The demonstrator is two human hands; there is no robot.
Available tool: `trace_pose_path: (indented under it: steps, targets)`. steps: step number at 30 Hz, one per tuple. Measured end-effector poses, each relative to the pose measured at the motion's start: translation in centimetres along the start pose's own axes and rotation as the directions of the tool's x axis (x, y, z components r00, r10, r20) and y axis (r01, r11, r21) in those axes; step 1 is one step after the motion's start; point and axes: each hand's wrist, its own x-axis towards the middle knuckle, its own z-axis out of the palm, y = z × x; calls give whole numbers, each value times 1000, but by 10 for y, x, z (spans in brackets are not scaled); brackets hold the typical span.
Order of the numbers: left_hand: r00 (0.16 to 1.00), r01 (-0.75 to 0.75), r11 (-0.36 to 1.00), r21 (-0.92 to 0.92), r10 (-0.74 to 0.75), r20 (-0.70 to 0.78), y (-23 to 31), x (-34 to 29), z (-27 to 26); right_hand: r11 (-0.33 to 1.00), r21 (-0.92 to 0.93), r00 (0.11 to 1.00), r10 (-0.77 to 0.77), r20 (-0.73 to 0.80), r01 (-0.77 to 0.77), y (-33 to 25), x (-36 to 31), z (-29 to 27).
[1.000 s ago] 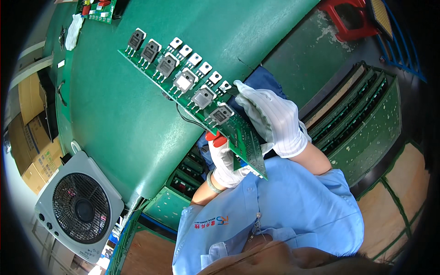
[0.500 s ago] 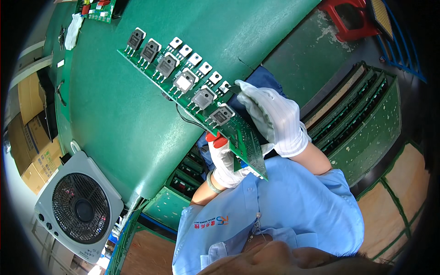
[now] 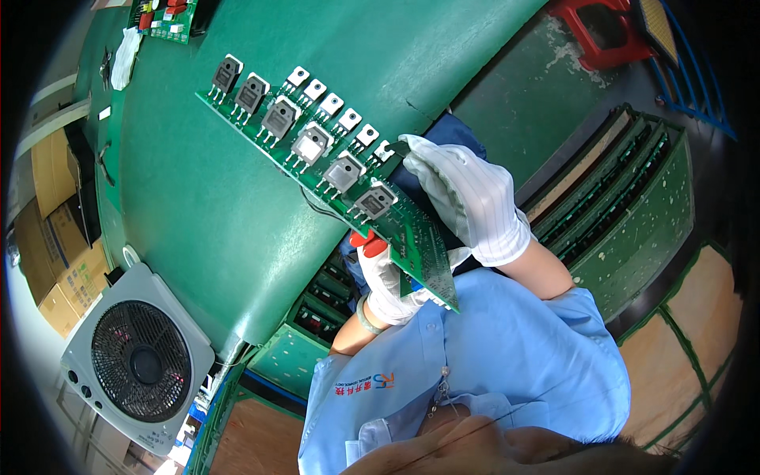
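A green circuit board (image 3: 412,257) is held up tilted over the table's edge. Along it stand a row of large black transistors (image 3: 342,174) and a row of smaller ones with pale metal tabs (image 3: 349,120). My left hand (image 3: 386,286), in a white glove, grips the lower end from the near left, its fingers partly hidden behind the board. Two red pieces (image 3: 369,243) sit by its thumb. My right hand (image 3: 467,198), also gloved, closes its fingertips at the right edge, beside the last small transistor, where a dark piece shows; its thumb is hard to make out.
The green tabletop (image 3: 174,174) spreads ahead and left. A grey box fan (image 3: 142,356) stands at the left. Another populated board (image 3: 168,22) and a white glove (image 3: 125,57) lie far left. Green racks of boards (image 3: 609,198) and a red stool (image 3: 602,36) are at the right.
The circuit board has shifted slightly left and tipped a little, its far end now lower. My right fingertips have moved left with it. My left hand has barely moved.
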Motion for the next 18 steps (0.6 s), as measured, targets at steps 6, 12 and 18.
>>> trace_pose_path:
  steps: [6,12,18]
  targets:
    - [1000,31,994,-109,-31,3,10,5,-1,999,25,1000,23,21,-23,-2,3,-4]
    - [1000,31,992,-119,-30,7,11,9,-1,999,20,997,37,68,-38,-2,0,-7]
    - [1000,25,993,-118,-24,6,11,11,0,1000,8,998,8,59,-9,1,-4,-4]
